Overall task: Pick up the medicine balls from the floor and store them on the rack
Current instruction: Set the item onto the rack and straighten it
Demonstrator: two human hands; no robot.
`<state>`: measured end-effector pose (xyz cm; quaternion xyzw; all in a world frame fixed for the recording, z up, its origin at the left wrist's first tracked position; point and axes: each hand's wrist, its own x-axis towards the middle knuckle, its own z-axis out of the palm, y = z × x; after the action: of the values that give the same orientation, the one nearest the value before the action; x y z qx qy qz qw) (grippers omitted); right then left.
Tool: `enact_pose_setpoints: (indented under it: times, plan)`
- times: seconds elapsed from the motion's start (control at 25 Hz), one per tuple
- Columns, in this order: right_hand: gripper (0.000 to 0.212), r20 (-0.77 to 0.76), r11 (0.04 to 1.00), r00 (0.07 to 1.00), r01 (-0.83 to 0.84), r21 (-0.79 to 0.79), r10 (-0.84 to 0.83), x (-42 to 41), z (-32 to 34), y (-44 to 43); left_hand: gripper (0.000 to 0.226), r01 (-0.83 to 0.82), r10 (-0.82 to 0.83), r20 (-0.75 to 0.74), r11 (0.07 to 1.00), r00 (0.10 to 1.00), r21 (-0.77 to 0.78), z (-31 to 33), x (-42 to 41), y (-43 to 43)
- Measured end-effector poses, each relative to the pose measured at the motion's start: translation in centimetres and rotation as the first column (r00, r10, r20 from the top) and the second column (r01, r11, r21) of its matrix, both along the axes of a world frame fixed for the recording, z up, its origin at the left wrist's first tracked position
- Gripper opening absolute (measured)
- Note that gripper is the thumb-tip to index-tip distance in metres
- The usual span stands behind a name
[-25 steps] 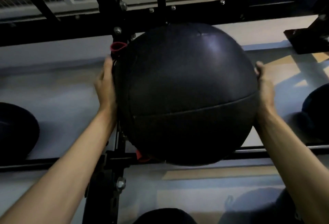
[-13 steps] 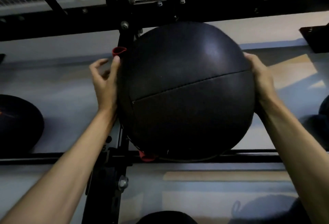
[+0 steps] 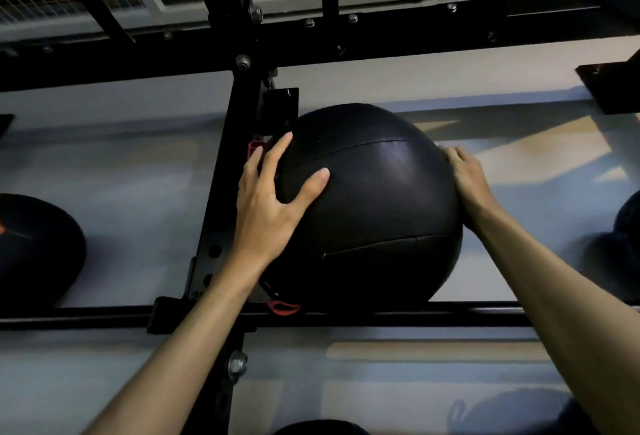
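The ball [image 3: 375,216] sits on the rack [image 3: 433,314], between its front and back rails, just beside the upright; the left hand [image 3: 266,213] lies on its left side, fingers spread wide; the right hand [image 3: 467,180] presses its right side, fingers together, slightly bent; another ball [image 3: 34,247] rests well apart to the left.

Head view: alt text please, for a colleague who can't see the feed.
A large black medicine ball sits on a black rack against its front rail, the left hand spread on its left side and the right hand pressed to its right. Another dark ball sits further left.
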<state>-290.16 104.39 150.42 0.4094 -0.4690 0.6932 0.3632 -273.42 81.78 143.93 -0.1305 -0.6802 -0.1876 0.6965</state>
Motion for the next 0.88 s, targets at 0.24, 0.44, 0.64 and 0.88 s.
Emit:
enact_pose_setpoints:
  times: [0.24, 0.44, 0.64, 0.88]
  plan:
    - [0.042, -0.162, 0.978, 0.976, 0.169, 0.124, -0.149, -0.9, -3.5, -1.7, 0.086, 0.073, -0.092, 0.109, 0.984, 0.990, 0.164, 2.9, -2.4, -1.9]
    - [0.063, -0.154, 0.946, 0.957, 0.272, 0.176, -0.247, -1.1, -4.7, -3.2, 0.087, 0.038, -0.070, 0.171, 0.982, 0.983, 0.188, 3.2, -2.9, -2.5]
    - [0.057, -0.109, 0.945, 0.959, 0.277, 0.176, -0.261, 0.4, -5.8, -3.1, 0.080, -0.036, -0.004, 0.194, 0.979, 0.981, 0.200, 1.6, -2.2, -1.9]
    - [0.052, -0.055, 0.881, 0.886, 0.464, 0.096, -0.461, 5.8, -10.1, -4.4, 0.050, -0.396, 0.366, 0.262, 0.916, 0.893, 0.069, -6.2, 2.4, -4.5]
